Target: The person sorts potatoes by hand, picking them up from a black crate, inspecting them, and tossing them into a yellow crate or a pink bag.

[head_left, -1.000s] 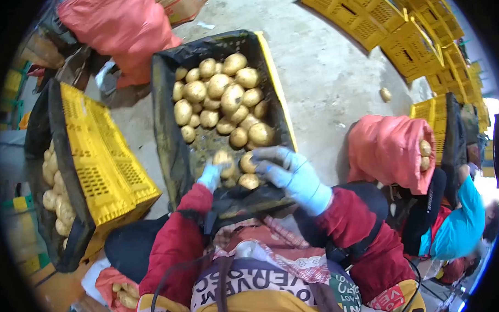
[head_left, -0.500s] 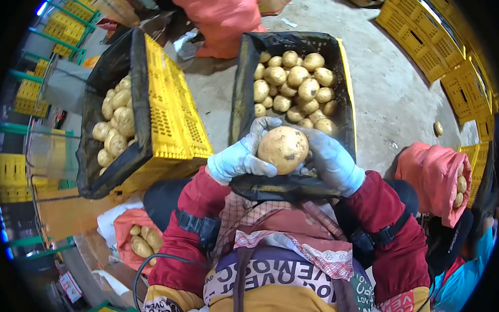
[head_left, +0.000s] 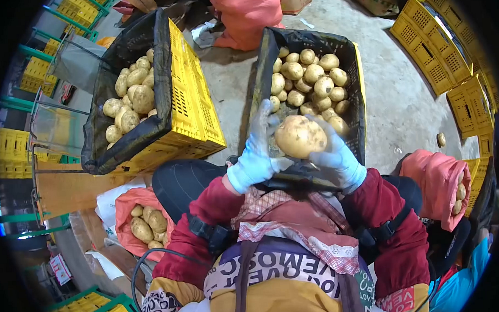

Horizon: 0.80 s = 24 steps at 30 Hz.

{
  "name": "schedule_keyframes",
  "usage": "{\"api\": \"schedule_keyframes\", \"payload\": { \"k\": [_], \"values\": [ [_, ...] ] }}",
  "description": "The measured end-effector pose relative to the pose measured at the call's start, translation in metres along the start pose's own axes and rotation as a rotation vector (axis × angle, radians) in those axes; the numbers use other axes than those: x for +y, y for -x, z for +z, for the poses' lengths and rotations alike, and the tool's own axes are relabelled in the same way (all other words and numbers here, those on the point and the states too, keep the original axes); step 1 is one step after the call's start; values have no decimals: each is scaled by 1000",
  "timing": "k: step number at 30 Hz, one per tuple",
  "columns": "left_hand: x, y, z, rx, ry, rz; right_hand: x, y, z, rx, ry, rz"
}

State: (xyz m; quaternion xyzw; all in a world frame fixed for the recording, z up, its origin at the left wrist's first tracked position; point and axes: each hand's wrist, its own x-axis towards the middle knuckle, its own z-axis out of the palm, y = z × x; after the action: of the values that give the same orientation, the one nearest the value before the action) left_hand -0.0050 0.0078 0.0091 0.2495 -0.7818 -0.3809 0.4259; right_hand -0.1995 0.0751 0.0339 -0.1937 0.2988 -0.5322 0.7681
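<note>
A large round potato (head_left: 300, 136) with brown specks is in my gloved right hand (head_left: 337, 155), whose fingers and thumb grip its right side. My gloved left hand (head_left: 258, 155) is open just left of the potato, fingers stretched upward and thumb apart below it. Beneath both hands stands a crate (head_left: 360, 91) with a black lining, holding several potatoes (head_left: 314, 73). To the left, a tilted yellow crate (head_left: 188, 97), also lined in black, holds several larger potatoes (head_left: 143, 98).
By my left leg, a red sack (head_left: 125, 207) holds potatoes. Another pink sack (head_left: 426, 174) with potatoes stands at the right, near a loose potato (head_left: 441, 140) on the floor. Yellow crates (head_left: 430, 48) line the far right. A full red sack (head_left: 244, 16) stands ahead.
My left hand has opened away from the potato, which now rests in my right hand and looks turned. The view has shifted, so the crates appear further right.
</note>
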Motion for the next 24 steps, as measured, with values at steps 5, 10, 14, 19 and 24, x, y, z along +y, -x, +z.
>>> {"api": "schedule_keyframes", "payload": {
  "k": [5,10,14,19,24],
  "values": [
    [3,1,-6,-344,994,-666,4,-10,0,-30,373,-249],
    [1,9,-1,-108,1316,-750,14,-18,-7,28,1070,-401],
    [13,-3,-43,92,1271,-664,12,-17,6,2,1127,-554],
    [-3,-58,-162,557,1098,-155,9,-11,2,68,842,-400],
    [-91,-77,-278,940,1493,-197,-15,7,-5,201,710,-350]
  ]
}}
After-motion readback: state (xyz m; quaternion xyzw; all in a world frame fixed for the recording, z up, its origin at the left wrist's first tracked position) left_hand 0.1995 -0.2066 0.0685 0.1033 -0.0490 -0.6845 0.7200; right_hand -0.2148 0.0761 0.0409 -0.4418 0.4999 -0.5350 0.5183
